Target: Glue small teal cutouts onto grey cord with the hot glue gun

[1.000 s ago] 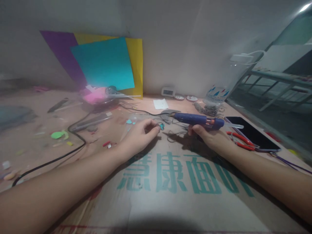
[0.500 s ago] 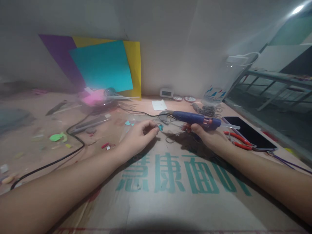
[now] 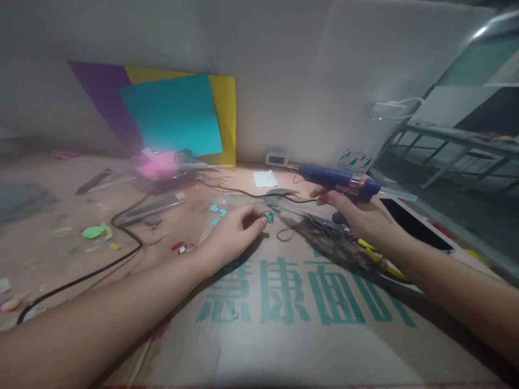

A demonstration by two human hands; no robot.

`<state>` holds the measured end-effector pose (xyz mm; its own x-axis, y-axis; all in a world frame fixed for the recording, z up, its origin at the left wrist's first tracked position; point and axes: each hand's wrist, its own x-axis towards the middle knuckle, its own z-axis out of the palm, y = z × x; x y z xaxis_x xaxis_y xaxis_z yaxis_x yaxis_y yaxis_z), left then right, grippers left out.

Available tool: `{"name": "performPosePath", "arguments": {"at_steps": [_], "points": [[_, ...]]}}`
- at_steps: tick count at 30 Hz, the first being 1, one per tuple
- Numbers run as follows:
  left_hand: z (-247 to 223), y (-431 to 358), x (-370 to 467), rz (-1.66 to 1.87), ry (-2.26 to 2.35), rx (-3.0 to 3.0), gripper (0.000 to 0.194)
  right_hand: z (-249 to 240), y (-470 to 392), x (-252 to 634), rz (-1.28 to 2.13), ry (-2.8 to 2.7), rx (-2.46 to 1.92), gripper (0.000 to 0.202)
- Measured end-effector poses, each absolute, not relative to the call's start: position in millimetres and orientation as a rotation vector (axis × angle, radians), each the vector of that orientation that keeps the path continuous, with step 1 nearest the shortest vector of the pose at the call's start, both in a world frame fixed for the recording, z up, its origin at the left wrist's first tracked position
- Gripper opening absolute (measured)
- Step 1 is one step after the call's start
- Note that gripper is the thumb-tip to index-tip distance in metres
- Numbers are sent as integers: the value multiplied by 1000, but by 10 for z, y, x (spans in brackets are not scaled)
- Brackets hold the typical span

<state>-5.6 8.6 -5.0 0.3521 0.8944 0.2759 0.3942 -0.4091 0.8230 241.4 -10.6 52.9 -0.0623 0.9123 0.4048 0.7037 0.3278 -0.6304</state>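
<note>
My left hand (image 3: 240, 229) pinches a small teal piece (image 3: 270, 217) between thumb and fingertips, just above the board with green lettering (image 3: 332, 292). Whether the piece is paper or foam I cannot tell. Wrapped around the handle of a blue hot glue gun (image 3: 328, 177) is my right hand (image 3: 348, 213); a clear glue stick (image 3: 399, 194) sticks out of its rear, and its nozzle points left. Below the gun lie a tangle of grey wire (image 3: 328, 227) and yellow-handled pliers (image 3: 379, 256). Several teal scraps (image 3: 217, 209) rest left of my left hand.
A black cord (image 3: 101, 265) snakes across the left side among small coloured bits. Purple, yellow and teal sheets (image 3: 174, 116) lean on the wall. Farther back are a white note (image 3: 265, 179) and a small digital display (image 3: 277, 159). A phone (image 3: 417, 224) lies at the right.
My right hand has raised the glue gun and moved it back and to the right, away from the teal piece. The wire and yellow pliers beneath now show. My left hand keeps its pinch.
</note>
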Motion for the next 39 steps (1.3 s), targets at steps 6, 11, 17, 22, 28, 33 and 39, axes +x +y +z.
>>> {"name": "performPosePath", "arguments": {"at_steps": [6,11,17,22,28,33,39], "points": [[-83,100,-42,986,1089,1967,19,704,281,2330,332,-1749,-1785,39],[-49,79,-33,975,1110,1979,17,598,1071,2325,540,-1779,-1648,31],[-41,78,-24,979,1091,1970,16,361,1643,2312,620,-1817,-1564,24],[-63,101,-27,986,1084,1978,16,244,1698,2222,709,-1875,-1535,20],[-32,84,-29,976,1109,1993,15,341,1703,2379,476,-1937,-1674,33],[-9,66,-31,955,1104,1986,15,476,1415,2549,191,-1944,-1796,49],[-16,69,-24,953,1113,1952,17,438,914,2300,135,-2344,-1570,39]]}}
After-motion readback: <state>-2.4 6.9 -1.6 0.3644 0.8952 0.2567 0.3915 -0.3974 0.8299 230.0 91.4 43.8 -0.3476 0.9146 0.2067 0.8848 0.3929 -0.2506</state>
